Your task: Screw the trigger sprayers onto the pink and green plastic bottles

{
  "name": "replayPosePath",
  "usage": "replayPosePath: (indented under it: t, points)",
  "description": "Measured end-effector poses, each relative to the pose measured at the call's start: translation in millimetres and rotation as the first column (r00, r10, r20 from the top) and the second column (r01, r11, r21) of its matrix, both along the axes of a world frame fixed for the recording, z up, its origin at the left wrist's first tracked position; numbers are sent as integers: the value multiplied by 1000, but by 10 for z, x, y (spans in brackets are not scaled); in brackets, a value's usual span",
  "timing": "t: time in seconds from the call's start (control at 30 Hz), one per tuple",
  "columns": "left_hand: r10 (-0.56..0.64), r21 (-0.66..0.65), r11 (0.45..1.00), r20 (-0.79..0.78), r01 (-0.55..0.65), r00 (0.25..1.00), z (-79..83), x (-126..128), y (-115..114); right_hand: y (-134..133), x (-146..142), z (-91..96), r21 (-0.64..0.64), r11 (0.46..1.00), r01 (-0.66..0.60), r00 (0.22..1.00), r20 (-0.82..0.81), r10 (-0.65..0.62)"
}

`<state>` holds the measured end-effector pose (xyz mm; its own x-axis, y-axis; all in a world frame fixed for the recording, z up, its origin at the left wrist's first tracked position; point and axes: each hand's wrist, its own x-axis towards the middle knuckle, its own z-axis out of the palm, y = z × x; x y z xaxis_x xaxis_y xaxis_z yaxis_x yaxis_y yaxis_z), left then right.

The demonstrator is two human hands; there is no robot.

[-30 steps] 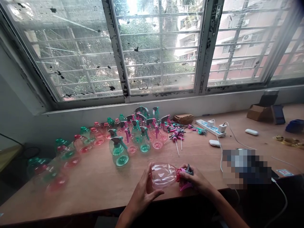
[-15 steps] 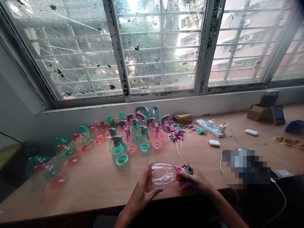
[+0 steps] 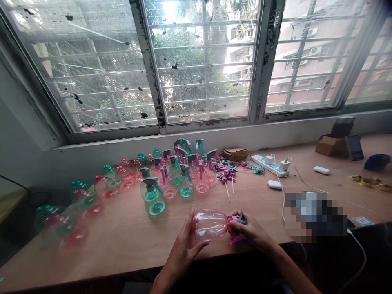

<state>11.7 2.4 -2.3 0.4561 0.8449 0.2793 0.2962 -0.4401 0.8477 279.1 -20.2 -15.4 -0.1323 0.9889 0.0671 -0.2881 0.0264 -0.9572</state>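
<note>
A clear pink spray bottle [image 3: 210, 223] lies sideways above the front edge of the wooden table [image 3: 122, 241]. My left hand [image 3: 185, 246] is wrapped round the bottle's body from below. Over at the bottle's neck, my right hand [image 3: 250, 233] grips the pink and grey trigger sprayer head [image 3: 238, 228]. Behind stand several finished green and pink spray bottles [image 3: 174, 173]. The nearest of them is a green spray bottle [image 3: 152, 196].
Several capless green and pink bottles [image 3: 82, 200] line the left of the table. Loose sprayer heads [image 3: 228, 171] lie near a power strip [image 3: 271, 164] with cables. A cardboard box [image 3: 330, 145], a phone [image 3: 354, 147] and small white devices sit at right. A barred window runs behind.
Both hands stay on the pink bottle and its sprayer head, almost unmoved. The view has shifted slightly.
</note>
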Motion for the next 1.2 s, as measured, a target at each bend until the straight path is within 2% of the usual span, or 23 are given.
replayPosePath:
  t: [0.23,0.47,0.67,0.87,1.07,1.2]
  points:
    - [-3,-62,998,20,4,1000,-69,-18,15,29,-1,-54,13,1000,1,1000,-10,-1]
    - [-42,-18,999,53,43,998,-114,-37,30,49,9,-101,12,1000,-10,999,-32,10]
    - [-73,-98,992,61,78,996,-70,-35,6,4,-2,-43,11,1000,-13,999,-31,13]
    - [-66,-39,997,55,68,996,-96,-42,27,5,-1,-15,13,1000,-7,1000,-18,8]
    - [-65,-113,991,64,72,996,16,-31,-21,-1,0,-18,5,1000,-19,999,-27,19]
    - [-61,-112,991,53,67,997,53,-31,-26,-5,5,-23,3,1000,6,1000,-27,-5]
